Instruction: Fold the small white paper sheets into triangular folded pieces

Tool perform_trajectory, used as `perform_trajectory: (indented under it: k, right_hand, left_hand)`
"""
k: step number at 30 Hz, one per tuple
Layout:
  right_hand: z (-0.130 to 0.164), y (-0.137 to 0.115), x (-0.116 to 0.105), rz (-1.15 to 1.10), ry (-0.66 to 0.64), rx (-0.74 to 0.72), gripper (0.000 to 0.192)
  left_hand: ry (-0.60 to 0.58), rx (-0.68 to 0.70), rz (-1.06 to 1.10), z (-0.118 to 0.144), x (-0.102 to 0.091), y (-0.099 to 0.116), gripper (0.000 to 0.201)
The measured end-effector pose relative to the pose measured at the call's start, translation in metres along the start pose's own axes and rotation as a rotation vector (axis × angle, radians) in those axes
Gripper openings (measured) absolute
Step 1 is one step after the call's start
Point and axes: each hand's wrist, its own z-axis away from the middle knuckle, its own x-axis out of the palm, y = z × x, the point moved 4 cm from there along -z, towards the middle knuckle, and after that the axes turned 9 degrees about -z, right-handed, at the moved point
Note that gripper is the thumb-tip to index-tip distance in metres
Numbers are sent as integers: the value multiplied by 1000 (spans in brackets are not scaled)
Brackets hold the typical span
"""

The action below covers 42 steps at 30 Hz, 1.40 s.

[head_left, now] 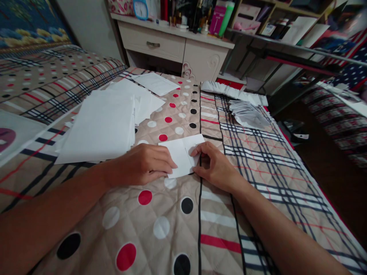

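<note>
Forearms (pixel 71 198), then half-curled left hand (pixel 147 163) and right hand (pixel 214 165), white paper (pixel 180 153) held between at opposite ends.

The light is dim. The white papers (pixel 99 120) look brightest. Shadows are soft. The edges look stretched, and the top right corner is blurry.

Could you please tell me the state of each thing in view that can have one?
Small white paper: creased, lying on the bed cover.
Left hand: fingers curled, touching the paper's left part.
Right hand: thumb and forefinger tips apart, touching the paper's right part.
Large white sheets: stacked unevenly.
Long row of white papers: packed closely together.
Pile of small papers: fanned out.
Drawer: shut.
Cupboard door: shut.
</note>
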Motion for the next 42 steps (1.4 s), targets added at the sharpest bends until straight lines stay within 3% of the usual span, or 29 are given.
perform_trajectory:
  k: [7, 15, 20, 25, 28, 33, 42]
  right_hand:
    - [0, 0, 1, 14, 1, -16, 35]
    - [1, 3, 1, -7, -7, 0, 36]
    - [0, 5, 1, -9, -7, -21, 37]
    - [0, 4, 1, -7, -1, -36, 38]
    - [1, 4, 2, -10, 6, -25, 38]
    - [0, 4, 2, -10, 18, -33, 37]
    - [1, 4, 2, -17, 18, -20, 37]
  left_hand:
    - [14, -116, 152, 2, 3, -12, 11]
    - [82, -207, 181, 0, 7, -15, 6]
    - [102, -303, 146, -1, 11, -15, 5]
    - [149, -300, 100, -6, 14, -11, 11]
    - [193, -398, 38, -8, 15, -12, 16]
    - [169, -613, -22, -10, 19, -16, 13]
    - [142, -695, -126, -17, 24, -26, 11]
